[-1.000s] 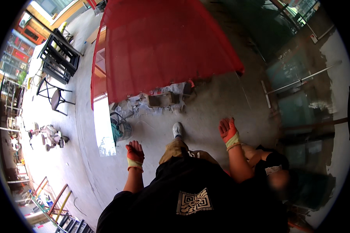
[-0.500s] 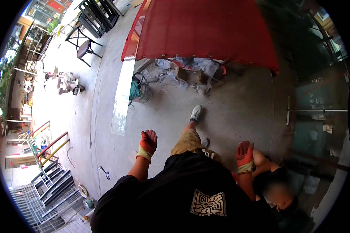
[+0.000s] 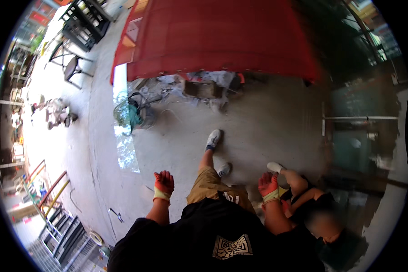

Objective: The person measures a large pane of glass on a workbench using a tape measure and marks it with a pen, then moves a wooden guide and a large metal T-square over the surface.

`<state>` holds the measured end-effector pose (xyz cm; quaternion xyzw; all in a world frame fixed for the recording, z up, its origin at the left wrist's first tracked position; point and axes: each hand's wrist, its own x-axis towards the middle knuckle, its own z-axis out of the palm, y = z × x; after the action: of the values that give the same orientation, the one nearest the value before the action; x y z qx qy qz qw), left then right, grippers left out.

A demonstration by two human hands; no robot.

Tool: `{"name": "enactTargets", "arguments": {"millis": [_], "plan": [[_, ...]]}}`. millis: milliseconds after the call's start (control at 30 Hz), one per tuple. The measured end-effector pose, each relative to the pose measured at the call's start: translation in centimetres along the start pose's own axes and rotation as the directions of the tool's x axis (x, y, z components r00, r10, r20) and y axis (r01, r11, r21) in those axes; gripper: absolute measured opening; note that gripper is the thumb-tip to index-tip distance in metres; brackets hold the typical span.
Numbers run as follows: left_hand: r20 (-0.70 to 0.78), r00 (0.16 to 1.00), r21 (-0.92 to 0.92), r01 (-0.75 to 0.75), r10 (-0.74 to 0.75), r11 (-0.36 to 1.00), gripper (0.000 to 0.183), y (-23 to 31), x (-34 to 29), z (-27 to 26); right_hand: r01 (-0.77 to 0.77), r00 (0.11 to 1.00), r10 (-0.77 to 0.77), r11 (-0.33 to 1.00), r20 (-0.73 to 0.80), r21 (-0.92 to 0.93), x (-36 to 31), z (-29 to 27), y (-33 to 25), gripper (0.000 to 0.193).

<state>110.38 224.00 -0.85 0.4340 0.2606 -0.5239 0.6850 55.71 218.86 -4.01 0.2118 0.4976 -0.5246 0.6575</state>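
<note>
My left hand (image 3: 164,182), in a red and cream work glove, is raised in front of me with its fingers curled upward. My right hand (image 3: 268,185), gloved alike, is held level with it on the other side. Both seem to grip the near edge of a large clear glass sheet (image 3: 126,152). The sheet shows mainly as a bright reflecting strip at its left; its other edges are hard to make out. Through it I see the floor and my white shoe (image 3: 214,138). What the fingertips press on is too faint to see fully.
Ahead, a red cover (image 3: 217,36) hangs over wrapped material. A bucket (image 3: 145,115) stands at its left. A person (image 3: 299,183) crouches close to my right, beside dark glazing (image 3: 358,136). Chairs (image 3: 72,68), a scooter (image 3: 54,113) and metal steps (image 3: 63,235) are at left.
The scene has shifted left and my view has turned slightly. Both hands stay raised, now a little lower and further left in view. More of the crouching person's leg and shoe shows.
</note>
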Motion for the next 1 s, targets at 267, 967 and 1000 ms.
{"name": "enactTargets", "arguments": {"millis": [267, 967, 1000], "plan": [[0.063, 0.998, -0.154, 0.020, -0.010, 0.988, 0.046, -2.0, 4.3, 1.8, 0.001, 0.999, -0.003, 0.999, 0.035, 0.045, 4.8, 3.9, -1.8, 0.041], [0.355, 0.931, 0.004, 0.090, -0.085, 0.996, 0.041, -12.2, 8.0, 30.1, 0.237, 0.966, -0.248, 0.723, 0.076, -0.649, 16.8, 32.8, -29.1, 0.063], [0.250, 0.965, 0.005, 0.079, -0.078, 0.997, 0.040, -13.3, 7.9, 31.0, 0.272, 0.955, -0.275, 0.663, 0.111, -0.698, 18.3, 33.4, -30.6, 0.066]]}}
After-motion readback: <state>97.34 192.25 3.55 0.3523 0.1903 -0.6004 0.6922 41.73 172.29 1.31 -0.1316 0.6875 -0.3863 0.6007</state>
